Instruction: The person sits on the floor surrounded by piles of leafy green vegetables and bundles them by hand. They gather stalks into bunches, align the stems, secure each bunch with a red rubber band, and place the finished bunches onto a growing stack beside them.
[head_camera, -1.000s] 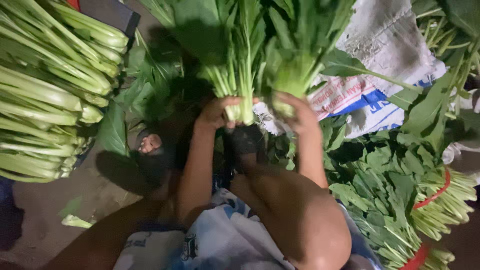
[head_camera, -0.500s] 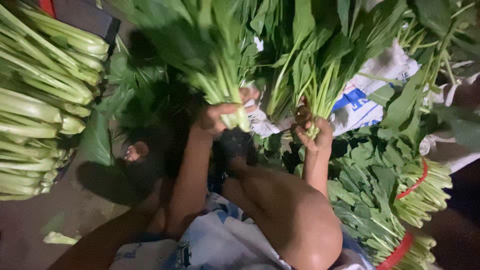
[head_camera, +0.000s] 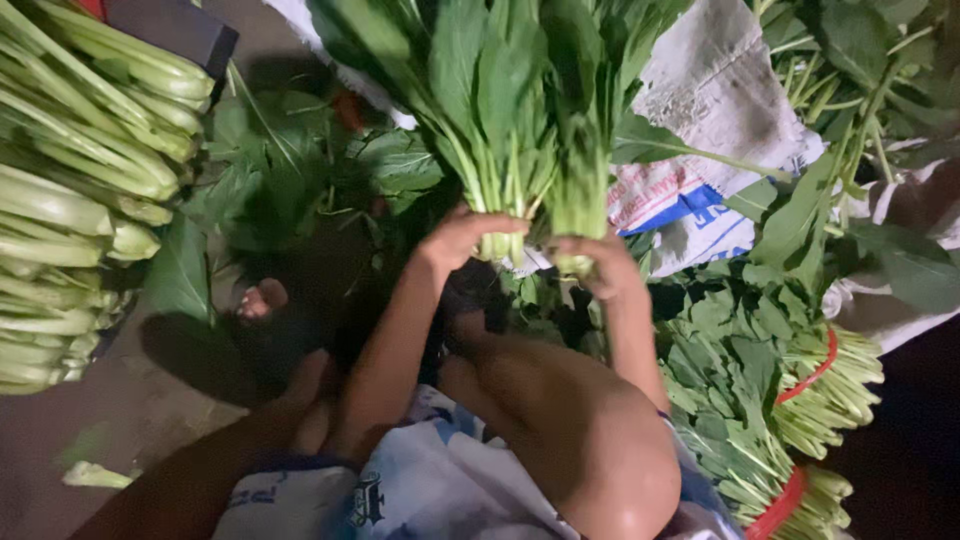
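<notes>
Since the earlier frame my two clumps have met: left hand (head_camera: 462, 238) and right hand (head_camera: 598, 268) clamp one bunch of leafy greens (head_camera: 520, 120) at twelve o'clock; gathering underway, next squaring the stem ends.

Stacked stalks (head_camera: 70, 200) left, banded bundles (head_camera: 790, 410) right

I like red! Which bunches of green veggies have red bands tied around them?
The leafy bundles lying at the lower right: red bands circle their stems. The greens gripped by the left hand and right hand show none, nor does the pale-stalked pile.
</notes>
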